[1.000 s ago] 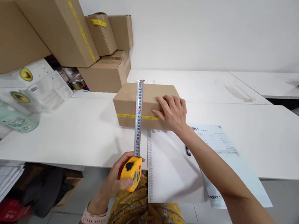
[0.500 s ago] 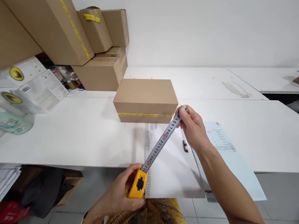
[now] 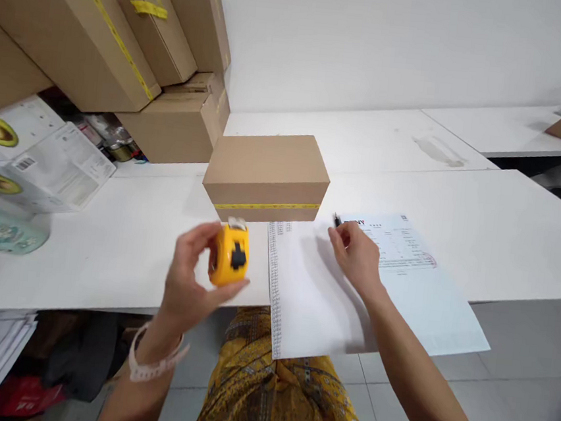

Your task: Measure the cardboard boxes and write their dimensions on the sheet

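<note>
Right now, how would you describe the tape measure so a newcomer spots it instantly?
On the white table, find the spiral-bound notebook at the near edge. Left of it, the left hand holds the tape measure. Its yellow case with a black patch sets it apart from the brown cardboard box behind.

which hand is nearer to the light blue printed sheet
Right. The right hand, pinching the pen, is at the left edge of the sheet; the left hand, holding the yellow tape measure, is farther away, left of the spiral notebook.
</note>
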`<state>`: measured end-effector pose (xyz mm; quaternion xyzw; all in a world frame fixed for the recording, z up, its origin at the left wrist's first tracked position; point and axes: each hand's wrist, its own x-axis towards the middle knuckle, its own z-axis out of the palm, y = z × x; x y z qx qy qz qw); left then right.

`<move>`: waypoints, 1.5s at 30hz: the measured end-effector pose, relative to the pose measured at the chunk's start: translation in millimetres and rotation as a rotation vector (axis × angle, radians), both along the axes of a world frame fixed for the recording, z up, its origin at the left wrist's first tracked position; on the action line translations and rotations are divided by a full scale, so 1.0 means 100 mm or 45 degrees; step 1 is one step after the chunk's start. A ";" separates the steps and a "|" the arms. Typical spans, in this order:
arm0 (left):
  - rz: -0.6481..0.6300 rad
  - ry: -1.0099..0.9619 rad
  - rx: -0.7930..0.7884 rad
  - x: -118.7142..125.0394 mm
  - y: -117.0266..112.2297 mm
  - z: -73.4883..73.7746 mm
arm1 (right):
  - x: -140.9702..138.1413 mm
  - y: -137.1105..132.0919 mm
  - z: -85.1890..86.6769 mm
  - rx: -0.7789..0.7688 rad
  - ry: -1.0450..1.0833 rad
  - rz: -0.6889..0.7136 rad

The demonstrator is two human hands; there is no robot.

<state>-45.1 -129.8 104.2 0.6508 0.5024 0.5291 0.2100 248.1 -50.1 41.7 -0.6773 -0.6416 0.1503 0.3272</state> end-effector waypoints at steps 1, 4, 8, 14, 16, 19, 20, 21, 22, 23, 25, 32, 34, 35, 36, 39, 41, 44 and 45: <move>0.053 0.103 0.117 -0.02 0.18 0.11 | 0.07 0.10 -0.06 -0.061 -0.115 -0.090; 0.130 0.380 0.282 0.02 0.78 0.41 | 0.13 0.27 -0.18 -0.221 -0.398 -0.132; 0.189 0.706 0.178 0.12 1.50 0.55 | 0.03 0.31 -0.22 -0.281 -0.592 -0.042; 0.179 0.903 0.225 0.12 1.80 0.39 | 0.26 0.22 -0.13 -0.255 0.096 0.074; 0.175 0.883 0.426 0.12 1.62 0.24 | 0.41 0.08 -0.05 -0.282 0.670 0.208; -0.201 0.902 0.569 0.14 1.22 -0.13 | 0.58 -0.18 0.08 -0.281 1.257 0.478; -0.426 0.963 0.549 0.16 1.08 -0.28 | 0.60 -0.26 0.12 -0.272 1.340 0.540; -0.617 1.053 0.473 0.17 0.96 -0.43 | 0.61 -0.33 0.16 -0.263 1.379 0.589; -0.753 1.144 0.377 0.19 0.86 -0.57 | 0.59 -0.37 0.18 -0.258 1.386 0.627; -0.850 1.226 0.272 0.20 0.78 -0.69 | 0.56 -0.40 0.19 -0.264 1.372 0.664; -0.934 1.345 0.081 0.23 0.69 -0.86 | 0.44 -0.40 0.19 -0.284 1.339 0.749; -0.887 1.406 -0.006 0.39 0.75 -0.89 | -0.20 0.04 0.04 -0.451 1.322 0.703; -0.885 1.399 0.043 0.41 0.80 -0.87 | -0.32 0.21 -0.01 -0.554 1.379 0.704; -0.890 1.396 0.070 0.41 0.83 -0.87 | -0.37 0.29 -0.05 -0.584 1.400 0.695; -0.896 1.393 0.097 0.41 0.86 -0.87 | -0.40 0.36 -0.09 -0.582 1.404 0.669; -0.907 1.363 0.165 0.39 0.93 -0.90 | -0.47 0.54 -0.23 -0.430 1.262 0.538; -0.906 1.319 0.189 0.38 0.95 -0.92 | -0.50 0.60 -0.31 -0.287 1.104 0.467; -0.909 1.247 0.191 0.38 0.97 -0.95 | -0.54 0.62 -0.38 -0.141 0.937 0.436; -0.910 1.229 0.184 0.38 0.98 -0.96 | -0.55 0.62 -0.40 -0.116 0.913 0.435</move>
